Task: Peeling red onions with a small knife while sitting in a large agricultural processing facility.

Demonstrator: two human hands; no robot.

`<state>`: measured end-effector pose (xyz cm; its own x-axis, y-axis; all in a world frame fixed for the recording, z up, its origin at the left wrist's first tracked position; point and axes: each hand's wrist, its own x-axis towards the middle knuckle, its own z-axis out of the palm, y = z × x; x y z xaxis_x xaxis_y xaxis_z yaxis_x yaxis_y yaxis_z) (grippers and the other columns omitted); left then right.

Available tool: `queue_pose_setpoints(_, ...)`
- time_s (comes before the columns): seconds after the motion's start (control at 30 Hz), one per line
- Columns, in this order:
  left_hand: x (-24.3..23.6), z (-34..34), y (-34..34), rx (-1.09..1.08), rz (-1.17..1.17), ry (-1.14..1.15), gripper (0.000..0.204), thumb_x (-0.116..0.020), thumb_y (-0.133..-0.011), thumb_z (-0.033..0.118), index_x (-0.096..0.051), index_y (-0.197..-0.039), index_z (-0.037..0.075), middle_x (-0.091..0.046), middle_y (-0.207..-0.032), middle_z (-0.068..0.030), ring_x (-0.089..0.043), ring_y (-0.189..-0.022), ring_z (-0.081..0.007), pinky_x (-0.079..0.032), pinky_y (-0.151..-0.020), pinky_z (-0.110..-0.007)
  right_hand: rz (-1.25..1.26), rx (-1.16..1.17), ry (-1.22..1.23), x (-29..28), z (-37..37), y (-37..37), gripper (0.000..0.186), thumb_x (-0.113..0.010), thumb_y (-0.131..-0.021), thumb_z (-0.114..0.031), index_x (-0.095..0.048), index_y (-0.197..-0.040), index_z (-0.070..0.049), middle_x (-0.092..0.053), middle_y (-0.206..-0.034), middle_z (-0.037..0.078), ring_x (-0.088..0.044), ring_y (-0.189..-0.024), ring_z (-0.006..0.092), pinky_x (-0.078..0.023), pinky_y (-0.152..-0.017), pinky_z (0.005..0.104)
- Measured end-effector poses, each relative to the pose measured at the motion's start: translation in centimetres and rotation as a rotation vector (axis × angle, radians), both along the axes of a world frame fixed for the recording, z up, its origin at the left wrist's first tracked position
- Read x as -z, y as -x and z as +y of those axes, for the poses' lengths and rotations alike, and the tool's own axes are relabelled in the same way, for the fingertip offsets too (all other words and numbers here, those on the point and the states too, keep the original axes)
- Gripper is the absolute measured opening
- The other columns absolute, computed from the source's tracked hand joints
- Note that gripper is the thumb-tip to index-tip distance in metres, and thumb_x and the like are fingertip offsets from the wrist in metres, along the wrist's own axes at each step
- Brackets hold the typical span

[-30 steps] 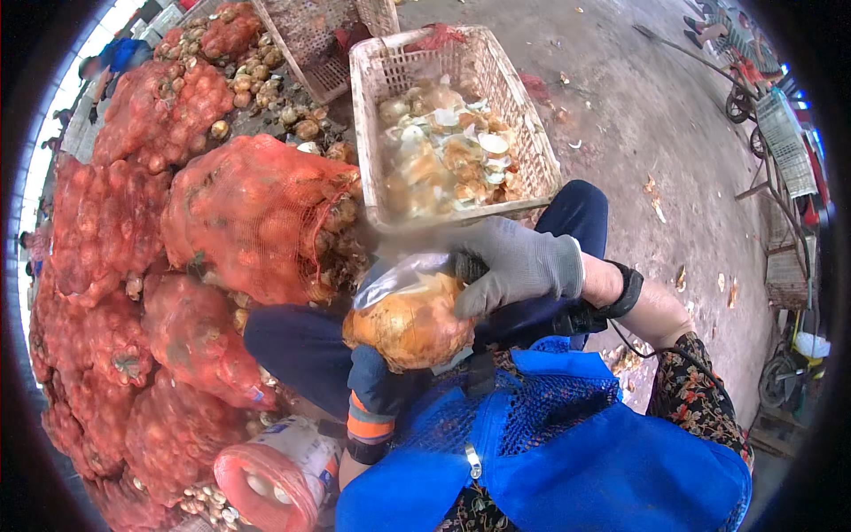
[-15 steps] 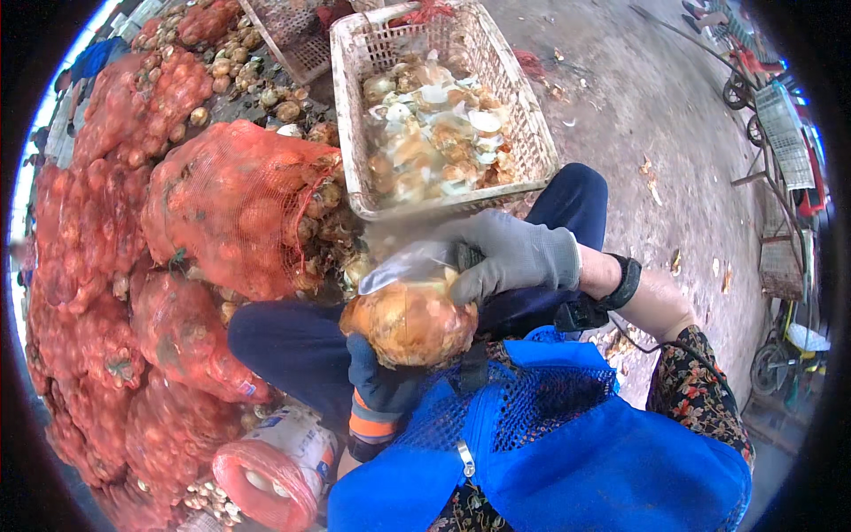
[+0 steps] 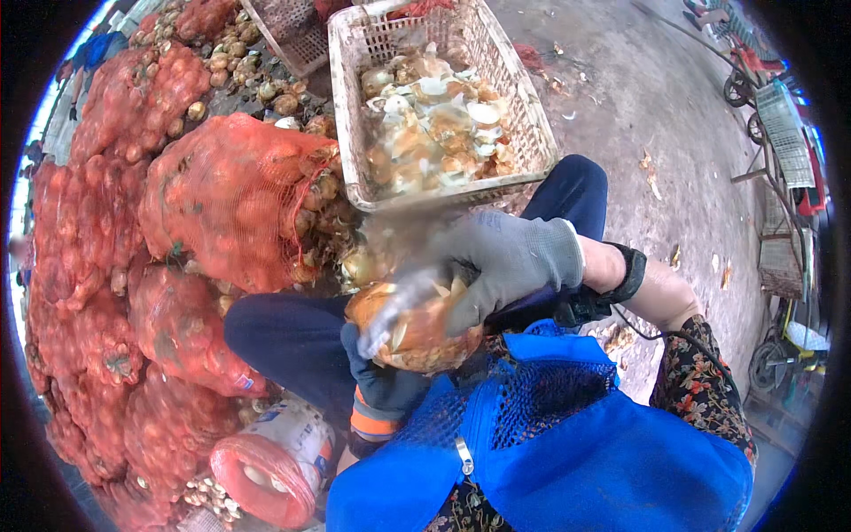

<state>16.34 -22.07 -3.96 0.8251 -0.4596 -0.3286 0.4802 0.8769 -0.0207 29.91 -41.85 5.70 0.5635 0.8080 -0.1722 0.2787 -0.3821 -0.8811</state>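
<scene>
A large golden onion [image 3: 421, 341] sits in my left hand [image 3: 377, 381], which wears a dark glove with an orange band and cups it from below. My right hand [image 3: 501, 262], in a grey glove, is closed on a knife [image 3: 390, 315] whose blurred pale blade lies across the top left of the onion, with my thumb against the onion's right side. Just beyond my hands stands a white plastic crate [image 3: 536, 120] holding loose skins and pale peelings.
Red mesh sacks of onions [image 3: 226, 204] pile up on the left, loose onions [image 3: 230, 53] behind them. A pink-lined bucket [image 3: 266, 479] stands lower left. Another crate [image 3: 279, 31] is beyond. Right are carts with baskets [image 3: 784, 133] on the concrete floor [image 3: 638, 106]. People appear at the edges.
The knife blade has swept down over the onion's left side and is blurred with motion. My right hand has turned slightly, and the onion has shifted a little right in my left hand.
</scene>
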Motion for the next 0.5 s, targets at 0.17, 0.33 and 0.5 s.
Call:
queue_pose_setpoints(0.17,-1.5,-0.5,-0.7,-0.004,0.16,-0.095,0.062,-0.047,-0.085,0.05,-0.042,-0.127,0.004,-0.048,-0.125,-0.0135,-0.045,-0.113,-0.0297,-0.038,-0.095,-0.045,-0.007,-0.003,0.03,0.6,0.3,0.2,0.06,-0.075,-0.065,-0.044,-0.06,-0.106,-0.003,-0.063,-0.09,0.016,-0.061,-0.083,0.027,-0.047,-0.07,0.0366)
queue_pose_setpoints(0.33,-3.4,-1.6,-1.6,-0.005,0.333,-0.18,0.045,-0.051,-0.085,0.036,-0.048,-0.119,0.007,-0.053,-0.114,-0.0121,-0.052,-0.099,-0.027,-0.045,-0.086,-0.043,0.036,-0.065,0.063,0.7,0.1,0.0,0.063,-0.08,-0.063,-0.041,-0.061,-0.112,-0.006,-0.063,-0.087,0.011,-0.06,-0.079,0.0204,-0.047,-0.068,0.0335)
queue_pose_setpoints(0.5,-4.2,-2.0,-1.7,-0.01,0.346,-0.243,0.038,-0.054,-0.086,0.03,-0.05,-0.117,0.008,-0.054,-0.11,-0.0115,-0.055,-0.094,-0.0259,-0.047,-0.083,-0.042,0.049,-0.153,0.024,0.8,-0.4,-0.1,0.054,-0.079,-0.065,-0.039,-0.064,-0.106,-0.006,-0.06,-0.07,0.012,-0.059,-0.066,0.0238,-0.047,-0.062,0.0322)
